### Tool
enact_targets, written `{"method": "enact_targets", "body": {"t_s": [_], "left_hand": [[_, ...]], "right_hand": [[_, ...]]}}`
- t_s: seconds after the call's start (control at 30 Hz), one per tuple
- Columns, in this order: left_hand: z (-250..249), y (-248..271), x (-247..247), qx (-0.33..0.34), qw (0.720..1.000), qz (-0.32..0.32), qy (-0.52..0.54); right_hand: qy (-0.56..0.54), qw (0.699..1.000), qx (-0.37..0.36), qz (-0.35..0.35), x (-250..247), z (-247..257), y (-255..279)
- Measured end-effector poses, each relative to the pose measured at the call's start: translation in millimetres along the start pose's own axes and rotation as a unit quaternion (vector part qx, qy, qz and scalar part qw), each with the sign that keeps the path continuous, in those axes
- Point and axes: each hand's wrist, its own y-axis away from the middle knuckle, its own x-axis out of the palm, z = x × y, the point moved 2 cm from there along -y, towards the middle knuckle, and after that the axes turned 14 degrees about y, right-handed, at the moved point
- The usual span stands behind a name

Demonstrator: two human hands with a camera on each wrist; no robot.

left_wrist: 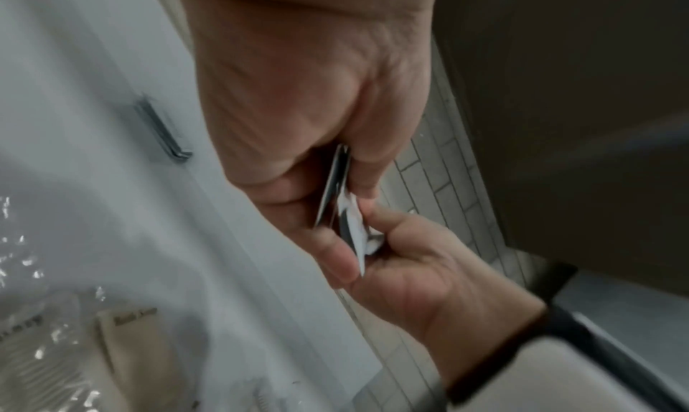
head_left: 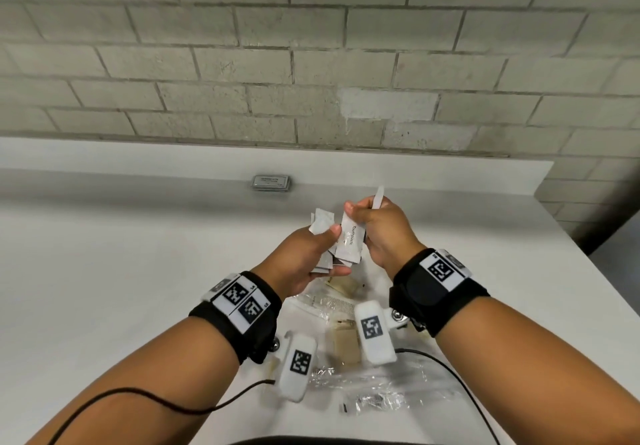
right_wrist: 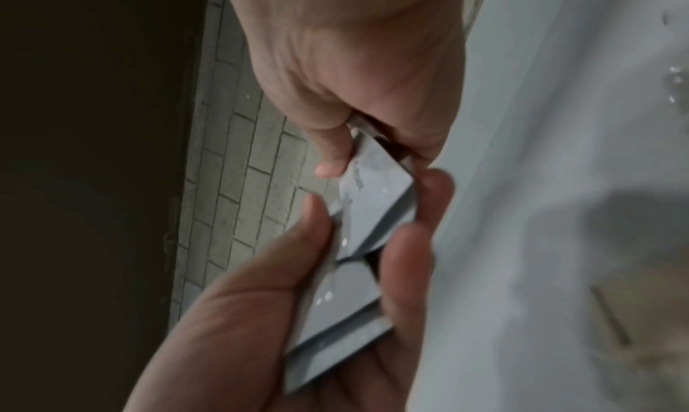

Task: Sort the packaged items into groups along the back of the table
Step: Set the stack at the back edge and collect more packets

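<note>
**benchside_lurker:** Standing right by the table [head_left: 104,271] watching this. The person's left hand [head_left: 311,261] is holding a fanned bunch of white sachets [head_left: 323,224], thumb clamped across the top of them, fingers curled underneath. The right hand [head_left: 381,233] is pinching one toothpaste sachet [head_left: 351,240] between thumb and fingers, and a thin white strip [head_left: 377,197] is poking up out of the top of that same fist. The sachet is sitting right where the two grips meet, touching the bunch. Looks to me like they're peeling it off to go with its own kind.

**sortbot_dave:** Then the trick is easing the left thumb just enough that only one packet slides free. Those foil things cling together, so two could be coming out at once.

**benchside_lurker:** Yeah, from the right wrist view the stack [right_wrist: 347,294] in the left palm is already looking splayed. I'd be pulling sideways, away from the left thumb, not up.

**sortbot_dave:** Anything already placed?

**benchside_lurker:** One small stack of flat grey packets [head_left: 271,183] is lying beyond both hands, near the back edge. Below the wrists, clear plastic bags [head_left: 363,385] and beige pouches [head_left: 346,340] are lying unsorted. So it's early days, I reckon.
</note>
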Motion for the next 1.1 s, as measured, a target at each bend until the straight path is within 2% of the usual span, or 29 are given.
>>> {"method": "enact_targets", "body": {"t_s": [0.1,0.17,0.27,0.3,0.37,0.47,0.83,0.97,1.03,1.1], "left_hand": [[5,2,0,0.021,0.998,0.008,-0.065],[6,2,-2,0.032,0.996,0.006,-0.077],[4,4,-8,0.033,0.998,0.004,-0.061],[3,5,-11,0.032,0.998,0.004,-0.052],[-1,7,-16,0.035,0.999,0.005,-0.032],[-4,7,-22,0.042,0.999,-0.006,-0.013],[1,5,-30,0.059,0.998,-0.036,0.0],[2,5,-27,0.064,0.997,-0.037,-0.013],[3,5,-23,0.053,0.998,-0.013,-0.028],[4,6,-23,0.039,0.999,-0.003,-0.019]], "right_hand": [[-0.003,1.0,0.016,-0.015,12,-6,2],[0.005,1.0,0.025,0.011,19,-6,3],[-0.039,0.995,0.063,0.07,14,-3,2],[-0.054,0.995,0.061,0.062,9,-3,0],[-0.013,0.998,0.043,0.049,-4,-5,0],[0.048,0.995,0.022,0.086,-11,-10,4],[0.013,0.996,0.045,0.071,-17,-15,7],[0.004,0.99,0.071,0.123,-2,-15,13],[0.054,0.991,0.06,0.111,7,-17,16],[0.085,0.994,0.044,0.061,5,-14,12]]}}
